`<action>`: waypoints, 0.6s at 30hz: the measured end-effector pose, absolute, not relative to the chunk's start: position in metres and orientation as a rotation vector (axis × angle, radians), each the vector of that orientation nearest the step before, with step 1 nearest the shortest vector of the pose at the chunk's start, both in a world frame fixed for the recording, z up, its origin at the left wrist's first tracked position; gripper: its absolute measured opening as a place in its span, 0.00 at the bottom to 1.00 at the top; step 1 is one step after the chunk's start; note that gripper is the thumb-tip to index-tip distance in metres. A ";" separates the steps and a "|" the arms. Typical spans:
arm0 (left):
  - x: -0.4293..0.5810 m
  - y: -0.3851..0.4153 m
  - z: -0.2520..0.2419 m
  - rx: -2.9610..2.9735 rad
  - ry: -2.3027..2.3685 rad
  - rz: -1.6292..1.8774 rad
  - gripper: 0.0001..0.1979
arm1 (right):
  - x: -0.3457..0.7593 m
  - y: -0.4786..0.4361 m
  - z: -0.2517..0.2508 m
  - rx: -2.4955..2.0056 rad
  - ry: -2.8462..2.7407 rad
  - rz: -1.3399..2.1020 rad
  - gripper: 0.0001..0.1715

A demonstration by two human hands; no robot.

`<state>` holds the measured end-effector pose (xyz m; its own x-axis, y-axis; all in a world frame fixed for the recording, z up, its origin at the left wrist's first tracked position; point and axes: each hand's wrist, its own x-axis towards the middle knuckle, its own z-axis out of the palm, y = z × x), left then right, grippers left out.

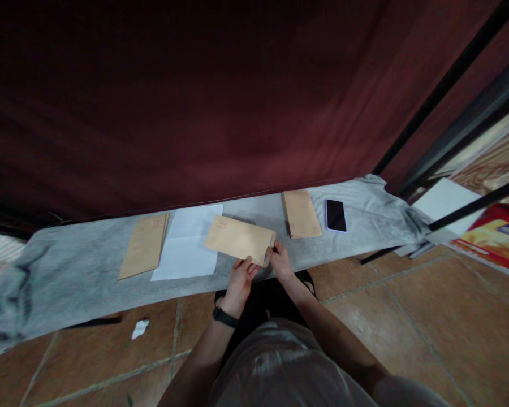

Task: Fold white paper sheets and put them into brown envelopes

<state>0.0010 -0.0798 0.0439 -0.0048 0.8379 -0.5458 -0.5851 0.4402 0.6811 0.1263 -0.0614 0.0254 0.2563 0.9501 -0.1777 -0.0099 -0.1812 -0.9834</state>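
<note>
A brown envelope (237, 237) is held just above the worktop (91, 271), which is draped in grey cloth, and is turned so that one end points to the right hand (280, 261). The envelope's near edge is pinched by the left hand (240, 278), with the thumb laid on top and the fingers tucked beneath. The right end is gripped between the thumb and bent fingers of the right hand. The step in hand is judged to be work at that end, with the envelope steadied from the left. For the next move, a firm left hold and a light, exact right grip seem to be called for, so that the paper is not creased or torn.

A creased white sheet (189, 243) is laid to the left, beside a left envelope stack (141, 247); a right envelope stack (303, 215) and a phone (336, 216) are placed to the right.

The envelope's underside is hidden, and its right end is partly covered by the fingers. Whether a flap or something inside is pinched there cannot be told. The red print is too small to be read.
</note>
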 end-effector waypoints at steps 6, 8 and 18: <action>-0.004 -0.075 0.040 0.361 1.136 1.148 0.10 | 0.132 -0.059 0.024 -1.432 -0.868 1.092 0.11; -0.004 -0.075 0.040 0.356 1.144 1.156 0.10 | 0.131 -0.058 0.023 -1.431 -0.858 1.098 0.11; -0.001 -0.072 0.039 0.388 1.147 1.131 0.12 | 0.128 -0.053 0.021 -1.405 -0.763 1.141 0.13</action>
